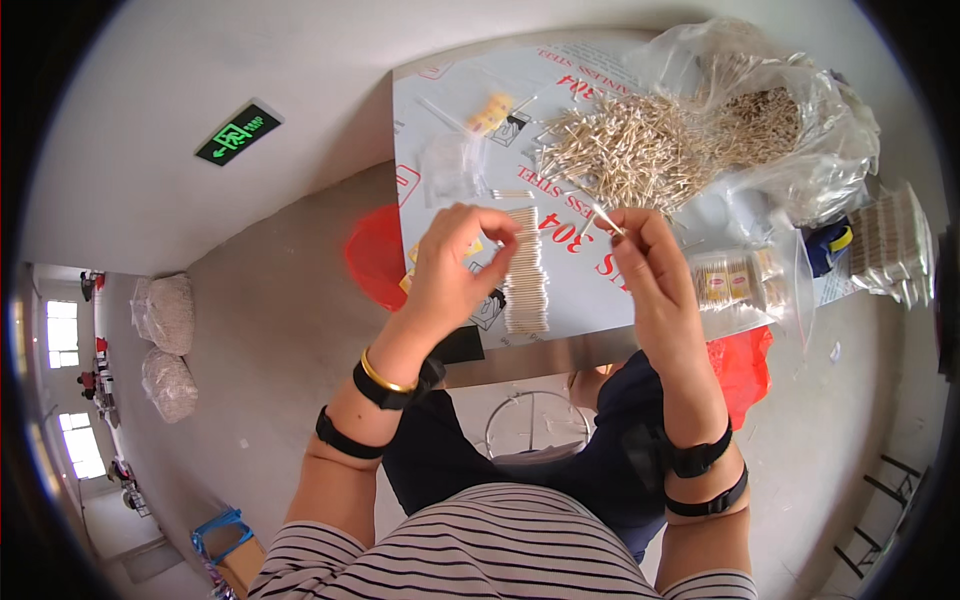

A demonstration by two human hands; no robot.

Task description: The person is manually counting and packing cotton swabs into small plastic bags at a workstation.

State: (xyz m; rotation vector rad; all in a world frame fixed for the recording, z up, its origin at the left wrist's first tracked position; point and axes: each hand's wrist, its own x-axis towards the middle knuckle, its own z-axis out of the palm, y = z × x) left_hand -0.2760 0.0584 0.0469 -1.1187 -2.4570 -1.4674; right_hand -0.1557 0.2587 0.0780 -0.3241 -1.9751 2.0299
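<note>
My right hand [655, 270] pinches a cotton swab [606, 217] between thumb and fingertips above the table. Its white tip points up and to the left, toward the loose heap. A neat column of cotton swabs [527, 285] lies side by side on the table between my hands. Over the left edge of that column hangs my left hand [450, 265], its thumb and index finger curved and apart, with nothing visible between them. Just beyond the column's far end lie a few swabs [513, 194]. Farther back spreads a large heap of loose cotton swabs [630, 150].
A clear plastic bag [840, 130] of swabs lies open at the back right. Nearer stands a clear container [725, 283] of packed swabs. Empty-looking clear bags [450, 168] lie back left. Red plastic [375, 258] hangs at the table's left edge, more red plastic [742, 375] below its front.
</note>
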